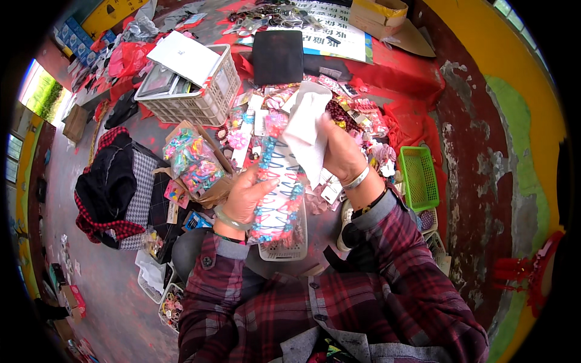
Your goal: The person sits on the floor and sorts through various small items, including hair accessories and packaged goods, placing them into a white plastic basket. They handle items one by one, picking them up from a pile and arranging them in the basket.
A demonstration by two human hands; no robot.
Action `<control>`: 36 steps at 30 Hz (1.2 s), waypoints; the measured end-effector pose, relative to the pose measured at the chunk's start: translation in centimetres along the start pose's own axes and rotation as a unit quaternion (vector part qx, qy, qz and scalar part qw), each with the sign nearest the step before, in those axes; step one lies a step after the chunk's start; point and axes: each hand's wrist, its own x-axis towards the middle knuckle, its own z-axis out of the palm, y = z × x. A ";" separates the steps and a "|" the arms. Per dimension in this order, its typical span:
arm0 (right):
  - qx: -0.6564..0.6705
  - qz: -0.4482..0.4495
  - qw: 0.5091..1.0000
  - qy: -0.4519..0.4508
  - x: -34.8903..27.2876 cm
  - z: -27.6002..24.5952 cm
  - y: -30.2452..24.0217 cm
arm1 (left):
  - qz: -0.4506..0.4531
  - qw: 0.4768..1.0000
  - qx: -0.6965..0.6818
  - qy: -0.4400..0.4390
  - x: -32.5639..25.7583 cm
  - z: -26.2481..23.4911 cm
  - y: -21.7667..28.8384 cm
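My left hand (243, 199) is closed on the left edge of a long white card of hair accessories (279, 199). Blue and pink ruffled trims run down both sides of the card, with dark wavy lines across its middle. In my right hand (344, 151) is a folded white sheet (307, 124), gripped at its right edge; paper or thin cloth, I cannot tell which. The sheet hangs over the upper right of the card. Below them, between my legs, stands a small white plastic basket (283, 253), partly hidden by the card.
Packaged hair ornaments (239, 139) are heaped ahead. At left are a cardboard box (213, 195) of colourful bagged items, a cream crate (206, 103) and a draped dark jacket (109, 181). A green basket (419, 175) stands at right, below a peeling wall (466, 199).
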 end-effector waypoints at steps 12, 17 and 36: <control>-0.272 -0.074 0.957 0.064 -0.4 0.5 1.0 | -0.039 0.999 0.036 -0.007 0.1 -0.3 -0.5; -0.253 -0.182 0.941 0.135 -0.7 0.4 2.0 | -0.028 0.997 0.043 -0.063 0.4 0.7 -0.2; -0.408 -0.083 0.894 0.167 1.2 -4.0 -1.8 | 0.063 0.986 -0.129 0.088 0.6 -0.7 1.6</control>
